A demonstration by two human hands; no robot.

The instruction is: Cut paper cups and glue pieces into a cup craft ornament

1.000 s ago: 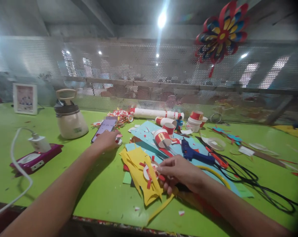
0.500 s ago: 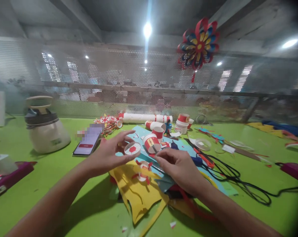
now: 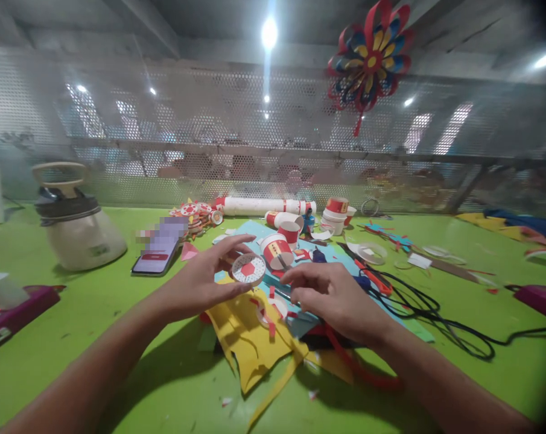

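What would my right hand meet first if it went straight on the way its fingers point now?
Your right hand would probably meet the round, white-rimmed, paper-like disc with a red centre, held in your left hand, though depth is unclear in this single view.

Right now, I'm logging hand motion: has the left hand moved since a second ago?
Yes: judged against the bottle, the left hand has moved right, away from the phone, with a white disc in its grip.
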